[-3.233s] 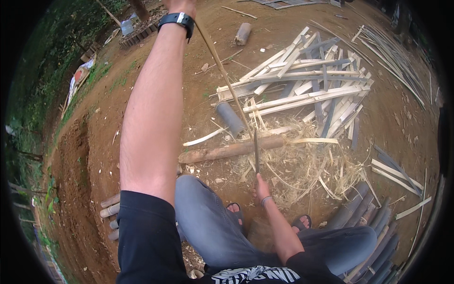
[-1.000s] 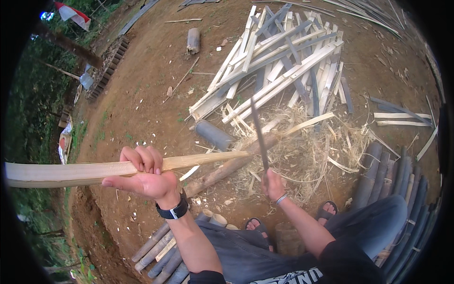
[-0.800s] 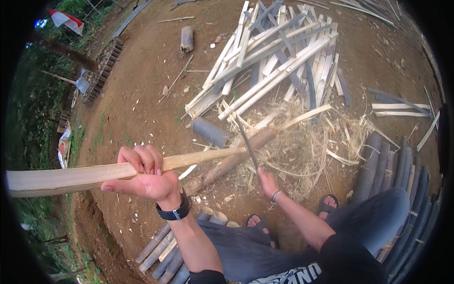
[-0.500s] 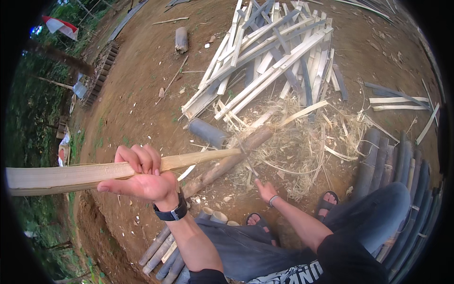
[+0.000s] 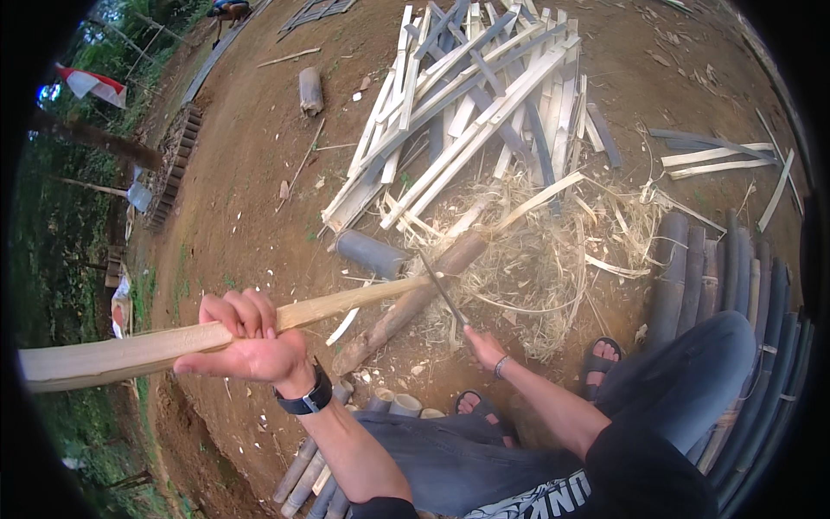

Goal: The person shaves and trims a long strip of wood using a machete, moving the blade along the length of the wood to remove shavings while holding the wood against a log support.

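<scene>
A pale bamboo strip (image 5: 121, 353) runs from the left edge toward the middle, its far end over a wooden log (image 5: 393, 318). My left hand (image 5: 251, 339), palm up, has its fingers curled over this strip, with the thumb stretched along it. My right hand (image 5: 486, 348) is closed round the handle of a long-bladed knife (image 5: 444, 292). The blade slants up and left, crossing by the strip's far end; whether it touches the strip I cannot tell. Fine bamboo shavings (image 5: 532, 264) lie heaped beyond the log.
A large pile of split bamboo strips (image 5: 484, 95) lies ahead. Dark bamboo poles (image 5: 692, 277) are stacked at my right, shorter bamboo pieces (image 5: 303, 476) at my lower left. A grey bamboo section (image 5: 370, 251) rests beside the log. Another person (image 5: 232, 10) is at the far left.
The knife blade, blurred before, now shows sharply, angled up-left past the log. My left hand's end of the strip sits a little lower. A person has come into view far off.
</scene>
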A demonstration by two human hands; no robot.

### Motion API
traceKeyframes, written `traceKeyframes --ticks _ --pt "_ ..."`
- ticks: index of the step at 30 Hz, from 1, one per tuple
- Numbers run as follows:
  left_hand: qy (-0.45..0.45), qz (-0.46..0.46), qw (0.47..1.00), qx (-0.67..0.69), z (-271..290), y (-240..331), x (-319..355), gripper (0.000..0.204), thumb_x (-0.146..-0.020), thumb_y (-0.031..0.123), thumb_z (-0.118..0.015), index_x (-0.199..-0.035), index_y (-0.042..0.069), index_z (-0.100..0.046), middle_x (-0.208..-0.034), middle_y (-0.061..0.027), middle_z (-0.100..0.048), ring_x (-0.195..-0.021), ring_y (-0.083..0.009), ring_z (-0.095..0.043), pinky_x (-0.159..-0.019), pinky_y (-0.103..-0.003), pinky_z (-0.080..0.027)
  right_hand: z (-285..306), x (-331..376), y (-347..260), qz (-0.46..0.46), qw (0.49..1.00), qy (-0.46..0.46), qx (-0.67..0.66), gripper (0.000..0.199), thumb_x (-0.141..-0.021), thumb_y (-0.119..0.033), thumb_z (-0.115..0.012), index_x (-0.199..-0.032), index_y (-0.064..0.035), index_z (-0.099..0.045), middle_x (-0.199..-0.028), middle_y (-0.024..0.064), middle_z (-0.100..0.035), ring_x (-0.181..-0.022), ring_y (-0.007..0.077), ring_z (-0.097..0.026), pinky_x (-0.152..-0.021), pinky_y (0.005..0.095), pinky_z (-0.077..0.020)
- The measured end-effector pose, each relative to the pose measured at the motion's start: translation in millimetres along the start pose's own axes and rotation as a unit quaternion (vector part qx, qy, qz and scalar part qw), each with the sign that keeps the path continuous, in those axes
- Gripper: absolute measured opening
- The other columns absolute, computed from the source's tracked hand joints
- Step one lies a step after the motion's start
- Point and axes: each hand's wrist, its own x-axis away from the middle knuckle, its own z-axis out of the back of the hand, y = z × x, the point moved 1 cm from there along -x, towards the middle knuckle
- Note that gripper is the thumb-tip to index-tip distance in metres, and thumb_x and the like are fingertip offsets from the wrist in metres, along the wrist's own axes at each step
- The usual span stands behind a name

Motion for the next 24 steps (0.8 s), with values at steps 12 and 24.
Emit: traceKeyframes --ticks 12,24 --pt "0.041 -0.007 0.999 -0.015 9.4 -2.9 -3.8 0.069 -0.080 0.080 -0.025 -0.059 0.015 -0.023 -0.044 0.0036 -0.021 -0.036 -0.0062 -0.017 -0.034 -0.019 -0.011 8.5 26.2 3.1 -0.067 0.997 -0.013 -0.033 0.065 -0.090 -0.062 -0.040 -0.059 -0.0051 -0.046 -0.046 0.0019 -0.042 -0.036 0.0117 -0.042 -0.035 0.0263 -0.0320" --pt "0.023 -0.004 0.999 -0.024 -2.5 -3.0 -1.0 0.069 -0.081 0.080 -0.024 -0.060 0.015 -0.024 -0.044 0.0036 -0.021 -0.037 -0.0063 -0.016 -0.035 -0.020 -0.012 -2.0 21.5 12.8 0.006 0.991 0.054 0.118 0.066 -0.090 -0.061 -0.040 -0.056 -0.0051 -0.045 -0.045 0.0023 -0.044 -0.038 0.0123 -0.045 -0.039 0.0283 -0.0392"
